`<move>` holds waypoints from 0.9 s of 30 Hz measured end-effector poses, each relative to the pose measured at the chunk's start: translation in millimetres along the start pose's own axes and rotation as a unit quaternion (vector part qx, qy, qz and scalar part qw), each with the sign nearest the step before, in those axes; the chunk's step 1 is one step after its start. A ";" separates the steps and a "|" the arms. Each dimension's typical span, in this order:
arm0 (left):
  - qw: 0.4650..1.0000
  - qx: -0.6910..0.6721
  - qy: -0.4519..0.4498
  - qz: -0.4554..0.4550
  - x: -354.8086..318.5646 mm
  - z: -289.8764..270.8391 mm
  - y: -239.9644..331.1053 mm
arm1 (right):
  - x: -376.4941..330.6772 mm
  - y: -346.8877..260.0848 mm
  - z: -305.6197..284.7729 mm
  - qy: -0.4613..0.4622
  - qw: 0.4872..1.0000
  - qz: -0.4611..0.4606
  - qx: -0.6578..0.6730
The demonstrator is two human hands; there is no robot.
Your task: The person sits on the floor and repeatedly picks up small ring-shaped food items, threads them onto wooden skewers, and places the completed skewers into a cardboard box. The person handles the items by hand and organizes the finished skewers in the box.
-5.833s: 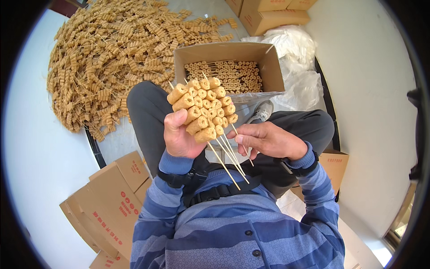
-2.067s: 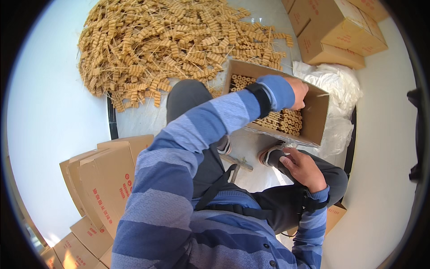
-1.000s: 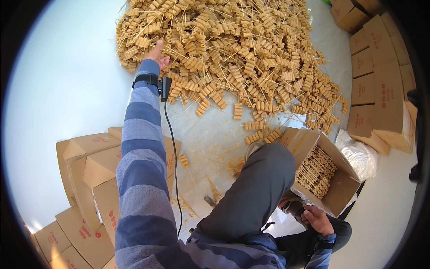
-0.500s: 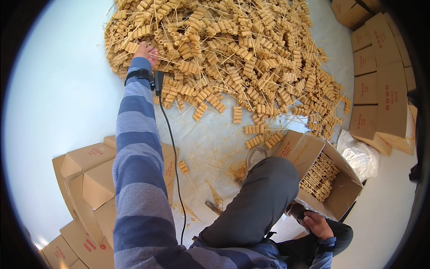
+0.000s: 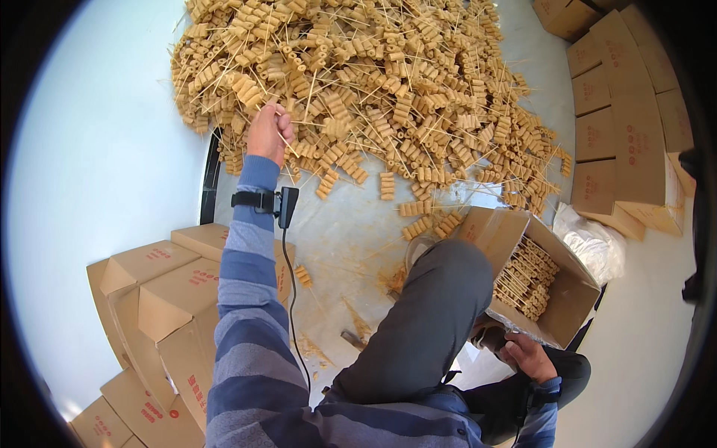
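Note:
My left hand [image 5: 270, 136] is closed around the thin stick of a skewer [image 5: 247, 91] with ridged yellow-brown food on it, at the near left side of a big pile of such skewers [image 5: 388, 97]. The stick's free end sticks out below the fingers. My right hand [image 5: 532, 358] rests low by my bent leg, beside the near edge of an open cardboard box [image 5: 575, 287]. Its fingers are curled, and what they grip, if anything, I cannot make out. Inside the box lie packed skewers [image 5: 529, 280] in rows.
Cardboard boxes [image 5: 175, 291] are stacked at the left, with more boxes [image 5: 627, 142] at the right. A white plastic bag [image 5: 591, 243] lies beside the open box. A few loose skewers [image 5: 302, 276] and crumbs are on the pale floor sheet [image 5: 336, 231]. A cable [image 5: 293, 321] trails from my left wrist.
My left hand has drawn back from the pile toward me and slightly right, with a skewer in its fingers. My right hand has stayed in place by the box.

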State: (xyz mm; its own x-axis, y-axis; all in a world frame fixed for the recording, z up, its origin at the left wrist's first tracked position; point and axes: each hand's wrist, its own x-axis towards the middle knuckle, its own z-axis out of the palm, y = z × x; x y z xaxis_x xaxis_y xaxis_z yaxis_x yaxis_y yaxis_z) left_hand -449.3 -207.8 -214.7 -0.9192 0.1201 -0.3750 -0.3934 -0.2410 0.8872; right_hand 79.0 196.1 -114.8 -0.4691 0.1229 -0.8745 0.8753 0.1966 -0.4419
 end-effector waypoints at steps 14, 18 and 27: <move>0.881 -0.194 -0.432 -0.008 -286.4 152.6 14.9 | -46.6 -167.7 84.1 -0.081 0.890 -0.351 0.280; 0.838 -0.167 -0.505 -0.121 -352.4 165.2 -4.6 | -53.3 -173.7 93.8 -0.141 0.844 -0.378 0.353; 0.774 0.010 -0.586 -0.240 -405.3 169.3 -29.9 | -83.1 -119.3 89.9 -0.076 0.855 -0.335 0.389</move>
State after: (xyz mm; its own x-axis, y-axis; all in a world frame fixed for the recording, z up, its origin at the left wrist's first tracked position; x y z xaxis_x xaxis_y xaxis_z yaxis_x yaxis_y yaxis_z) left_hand -62.3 -86.3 -43.8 -0.0172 0.9850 -0.1719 -0.6736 0.1156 0.7300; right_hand 24.2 74.9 -7.4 -0.9271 0.0963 -0.3621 0.2567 -0.5410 -0.8009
